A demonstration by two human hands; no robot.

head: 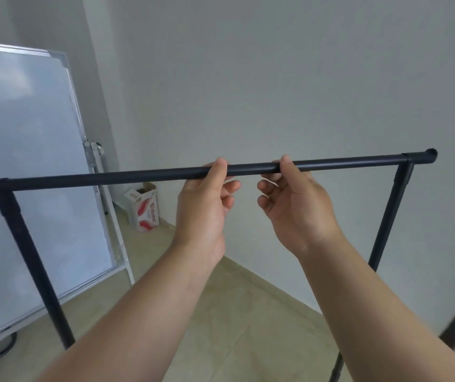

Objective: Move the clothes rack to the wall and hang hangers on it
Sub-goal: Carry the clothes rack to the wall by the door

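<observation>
Head view: clothes rack [110, 177] top bar runs left-right, near level; both hands, left [204, 205], right [295, 205], loosely pinching bar.

Beige tiled floor [237, 312] carries black clothes rack [110, 177], its uprights reaching down; whiteboard [28, 161] stands at left; small red-and-white carton [145, 209] sits by wall corner.
</observation>
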